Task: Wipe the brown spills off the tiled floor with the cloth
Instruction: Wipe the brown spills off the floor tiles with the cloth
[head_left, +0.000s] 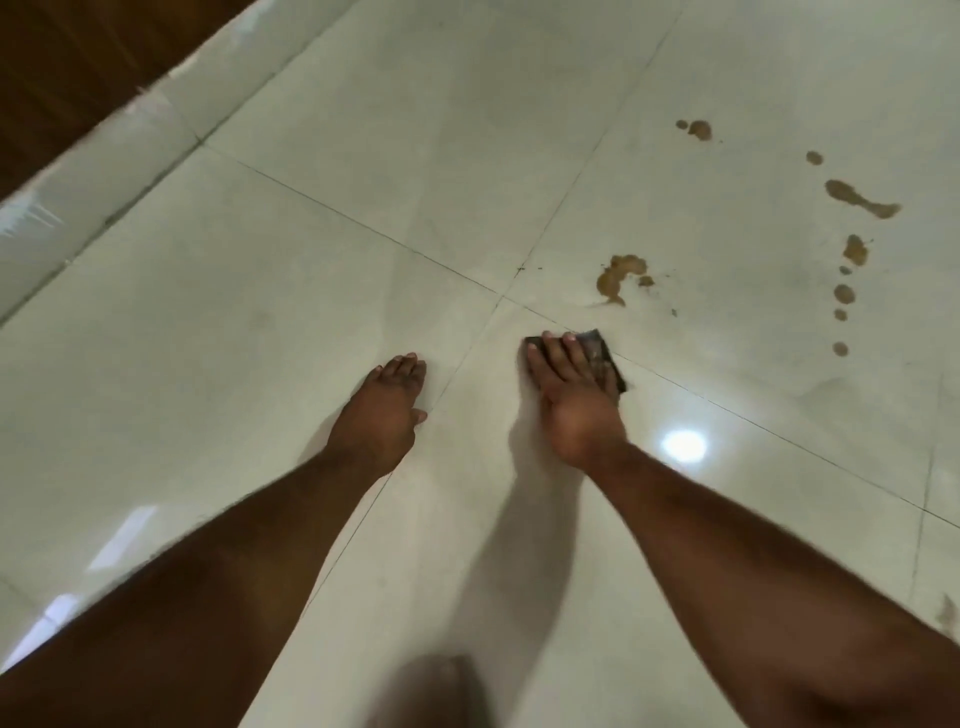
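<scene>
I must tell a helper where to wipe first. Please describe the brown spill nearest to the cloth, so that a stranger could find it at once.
Start where four floor tiles meet, just ahead of the right hand pressing the dark cloth. The nearest spill lies just beyond and right of that crossing. Unlike the small round drops farther right, it is one large hooked blotch.

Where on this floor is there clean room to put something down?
Bare tile lies left of the left hand, out to the skirting, and beyond both hands. Crowded: brown spills ahead-right of the right hand pressing the cloth, more trailing rightward.
</scene>
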